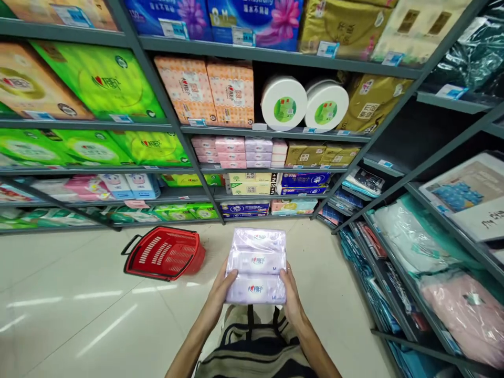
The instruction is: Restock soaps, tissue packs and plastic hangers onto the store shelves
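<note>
The left hand [224, 286] and right hand [290, 290] clamp opposite sides of a lilac-tinted tissue pack [255, 266], held up before the body, with a red basket [163, 253] tipped on the floor [79, 320] near the shelves [271, 134].

Down at the bottom of my view I've got two bare forearms [192, 341] and bare fingers [286, 278]. Below the fingers sits a striped garment [255, 365] in dark and cream horizontal bands, topped by a beige panel [236, 317] with two black straps [250, 320] running down it
</note>
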A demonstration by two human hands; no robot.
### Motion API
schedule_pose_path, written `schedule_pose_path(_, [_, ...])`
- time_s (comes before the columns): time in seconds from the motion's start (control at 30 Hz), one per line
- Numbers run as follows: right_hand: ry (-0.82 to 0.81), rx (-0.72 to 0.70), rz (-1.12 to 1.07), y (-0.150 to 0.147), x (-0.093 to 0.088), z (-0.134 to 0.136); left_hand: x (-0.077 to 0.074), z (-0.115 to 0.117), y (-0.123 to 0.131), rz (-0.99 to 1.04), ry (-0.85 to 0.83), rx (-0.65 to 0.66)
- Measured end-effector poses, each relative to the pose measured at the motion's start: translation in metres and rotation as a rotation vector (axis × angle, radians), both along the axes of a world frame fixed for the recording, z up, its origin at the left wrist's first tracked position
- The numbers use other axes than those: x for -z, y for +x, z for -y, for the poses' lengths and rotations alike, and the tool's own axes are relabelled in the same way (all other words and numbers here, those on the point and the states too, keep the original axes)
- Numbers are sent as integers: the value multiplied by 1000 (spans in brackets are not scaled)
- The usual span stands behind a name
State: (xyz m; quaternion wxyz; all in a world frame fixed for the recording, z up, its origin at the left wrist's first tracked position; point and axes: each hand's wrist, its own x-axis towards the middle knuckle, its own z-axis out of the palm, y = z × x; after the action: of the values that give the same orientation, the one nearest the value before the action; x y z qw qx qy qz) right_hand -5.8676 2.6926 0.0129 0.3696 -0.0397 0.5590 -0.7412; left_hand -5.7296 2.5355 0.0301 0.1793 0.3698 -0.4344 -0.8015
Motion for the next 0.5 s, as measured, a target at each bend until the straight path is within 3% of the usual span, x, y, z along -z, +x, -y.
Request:
schedule_pose_path(0.13, [4,-7,99,-7,12,-82,6,-92,-4,37,10,-23])
schedule_pose_path(0.23, [18,-1,118,1,10,-124,5,-141,5,63,14,-56])
schedule_pose_path(0.5, [23,-117,151,9,4,-174,-7,-209,27,82,-11,-191])
